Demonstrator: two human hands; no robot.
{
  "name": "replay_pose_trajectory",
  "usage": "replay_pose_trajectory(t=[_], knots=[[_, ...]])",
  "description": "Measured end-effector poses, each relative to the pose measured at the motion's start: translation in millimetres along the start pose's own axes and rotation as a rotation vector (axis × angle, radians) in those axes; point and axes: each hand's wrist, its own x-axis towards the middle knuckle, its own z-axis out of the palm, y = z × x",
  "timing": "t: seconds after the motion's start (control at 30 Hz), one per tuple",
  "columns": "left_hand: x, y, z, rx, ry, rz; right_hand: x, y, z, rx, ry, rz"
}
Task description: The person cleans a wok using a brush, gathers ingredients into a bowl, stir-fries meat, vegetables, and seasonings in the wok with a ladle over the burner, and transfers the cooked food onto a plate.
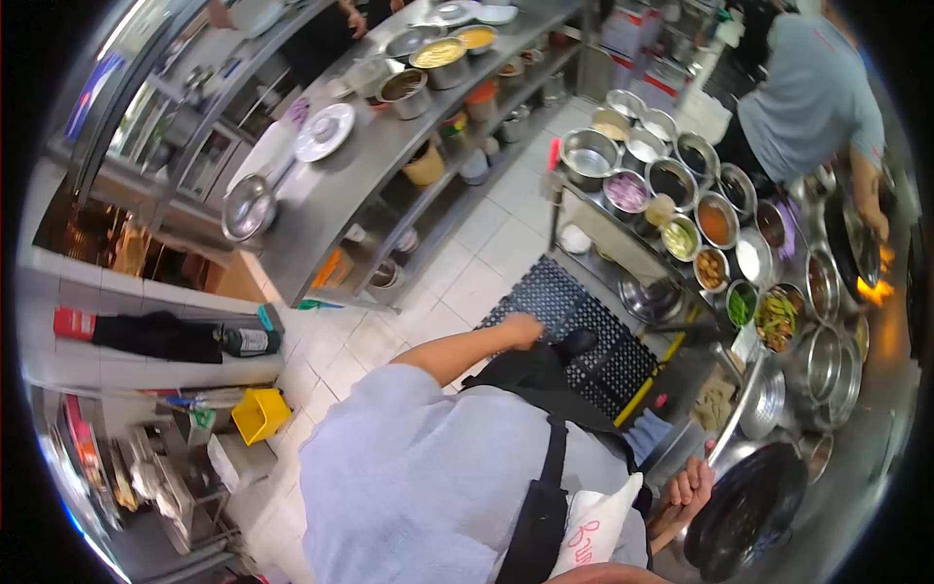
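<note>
My left hand [523,331] hangs out over the black floor mat [555,300], its fingers curled in and nothing visible in them. At the lower right, my right hand [691,484] is closed beside a dark wok [749,508]; what its fingers grip cannot be made out. The end of a long metal handle [741,404] lies close to those fingers. Above the wok sit a perforated metal strainer [763,407] and a bowl of mixed vegetables [778,319].
Metal bowls of ingredients [718,219] crowd a cart at upper right. Beyond it a co-worker [812,97] reaches toward a wok beside a flame [876,290]. A curved steel counter [321,219] holds pots and a lidded dish. A yellow bin [261,416] stands at left.
</note>
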Motion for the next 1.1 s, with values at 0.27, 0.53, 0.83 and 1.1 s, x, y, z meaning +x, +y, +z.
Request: replay_pose_trajectory(t=[0.27, 0.53, 0.83, 1.1], knots=[[-193, -200, 118, -0.626, -0.24, -0.541, 39, 108, 89, -0.219, -0.155, 0.393], [-253, -411, -23, -1.601, 0.601, -0.336, 64, 230, 186, -0.429, -0.331, 0.597], [-226, -708, -187, -1.982, 1.359, -0.524, 52, 354, 318, -0.414, -0.265, 0.739], [-155, -692, -169, -2.369, 1.058, -0.203, 50, 407, 385, -0.656, -0.253, 0.741]])
